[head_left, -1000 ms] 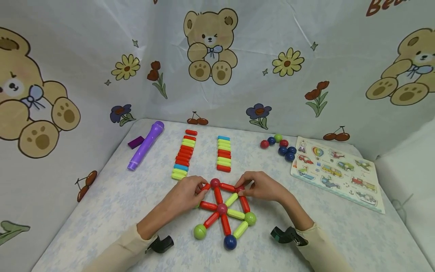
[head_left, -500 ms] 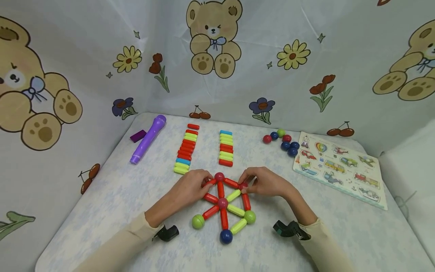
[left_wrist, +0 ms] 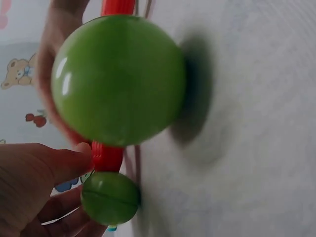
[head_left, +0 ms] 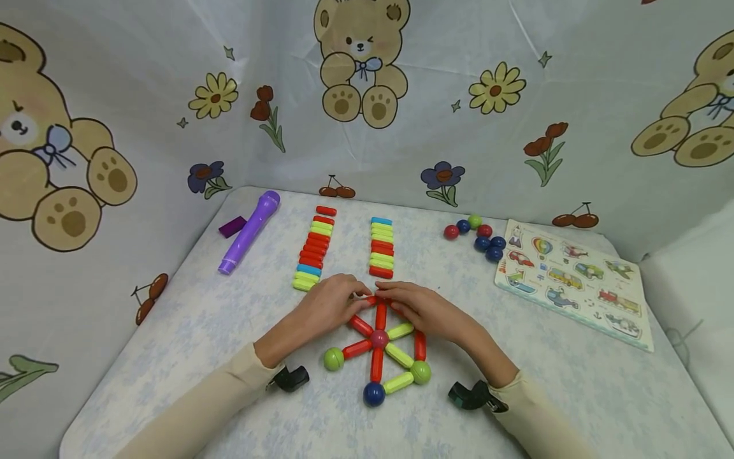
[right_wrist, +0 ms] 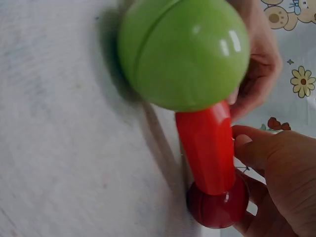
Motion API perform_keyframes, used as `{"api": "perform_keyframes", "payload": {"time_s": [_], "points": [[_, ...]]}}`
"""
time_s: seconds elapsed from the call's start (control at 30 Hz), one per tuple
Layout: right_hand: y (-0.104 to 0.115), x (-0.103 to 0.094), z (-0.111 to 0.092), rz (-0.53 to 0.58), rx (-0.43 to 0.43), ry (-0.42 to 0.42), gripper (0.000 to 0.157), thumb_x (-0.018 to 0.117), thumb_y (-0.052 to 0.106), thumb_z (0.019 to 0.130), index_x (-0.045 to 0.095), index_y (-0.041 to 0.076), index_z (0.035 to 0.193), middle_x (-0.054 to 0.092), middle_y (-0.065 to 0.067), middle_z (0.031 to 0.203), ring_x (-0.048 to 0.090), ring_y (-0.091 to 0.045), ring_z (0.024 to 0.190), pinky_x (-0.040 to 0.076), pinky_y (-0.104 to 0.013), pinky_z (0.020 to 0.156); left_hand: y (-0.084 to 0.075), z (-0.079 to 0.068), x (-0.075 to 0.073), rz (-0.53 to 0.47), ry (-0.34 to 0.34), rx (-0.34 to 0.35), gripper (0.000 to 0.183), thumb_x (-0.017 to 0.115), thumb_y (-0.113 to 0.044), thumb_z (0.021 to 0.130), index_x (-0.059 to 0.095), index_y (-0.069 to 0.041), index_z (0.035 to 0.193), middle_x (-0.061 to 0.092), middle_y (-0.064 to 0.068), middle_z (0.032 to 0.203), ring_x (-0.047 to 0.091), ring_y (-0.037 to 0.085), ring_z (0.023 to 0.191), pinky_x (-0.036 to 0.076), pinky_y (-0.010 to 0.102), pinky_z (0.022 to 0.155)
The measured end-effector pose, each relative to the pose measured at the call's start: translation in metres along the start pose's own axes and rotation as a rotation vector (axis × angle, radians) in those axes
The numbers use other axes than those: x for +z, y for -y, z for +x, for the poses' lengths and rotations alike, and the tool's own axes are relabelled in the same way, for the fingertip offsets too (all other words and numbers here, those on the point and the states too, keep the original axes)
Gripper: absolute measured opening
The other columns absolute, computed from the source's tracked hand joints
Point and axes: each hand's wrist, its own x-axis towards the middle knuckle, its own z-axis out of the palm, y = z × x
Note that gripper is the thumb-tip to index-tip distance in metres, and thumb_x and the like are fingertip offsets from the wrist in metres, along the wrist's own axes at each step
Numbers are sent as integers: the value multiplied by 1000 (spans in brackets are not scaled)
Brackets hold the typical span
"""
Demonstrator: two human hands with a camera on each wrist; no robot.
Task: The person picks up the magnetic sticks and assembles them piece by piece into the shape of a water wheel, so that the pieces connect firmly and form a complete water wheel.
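On the table is a wheel-like figure of magnetic rods and balls, with a red ball [head_left: 380, 338] at its hub. My left hand [head_left: 329, 303] pinches a short red rod [head_left: 371, 300] at the figure's far left side; in the left wrist view its fingers also lie behind a green ball [left_wrist: 109, 198]. My right hand [head_left: 427, 309] reaches over the far side, its thumb and fingertips around the top red ball, which they hide. Beneath this hand, another red ball [right_wrist: 217, 205] joins a red rod [right_wrist: 207, 148]. A blue ball [head_left: 374, 394] sits at the near end.
Two columns of loose rods [head_left: 314, 248] [head_left: 381, 248] lie behind the figure. Several loose balls [head_left: 482, 243] are at the back right, beside a picture board [head_left: 573, 280]. A purple microphone-shaped toy [head_left: 250, 233] and a dark purple block [head_left: 232, 227] lie at the back left.
My right hand has left the red ball at the right and moved left to the top ball. My left hand has shifted slightly away and right, still pinching the red rod. The figure has turned slightly.
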Motion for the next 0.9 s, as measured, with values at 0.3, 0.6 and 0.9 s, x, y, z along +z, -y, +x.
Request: {"api": "perform_keyframes", "payload": {"time_s": [0.3,0.6,0.9], "points": [[-4,-2,-1,8,51,-50,44,61,-5,105,70,11,145,62,-5,154,54,-31,147,49,-52,115,30,-20,-31,32,-85,-119,22,84,-15,96,82,-13,118,77,6,116,71,26,109,62,44,92],[-7,-4,0,-4,82,-172,32,73,-1,100,79,9,130,75,-5,135,71,-25,124,62,-36,92,61,-43,-35,61,-104,-159,21,87,-4,90,84,-8,110,76,7,116,68,30,114,59,49,97],[-9,-5,-1,13,101,-203,27,77,2,98,83,13,123,78,-1,126,73,-21,117,62,-27,84,63,-48,-31,126,-156,-113,26,90,1,84,84,-6,108,73,7,109,66,29,105,62,44,89]]}}
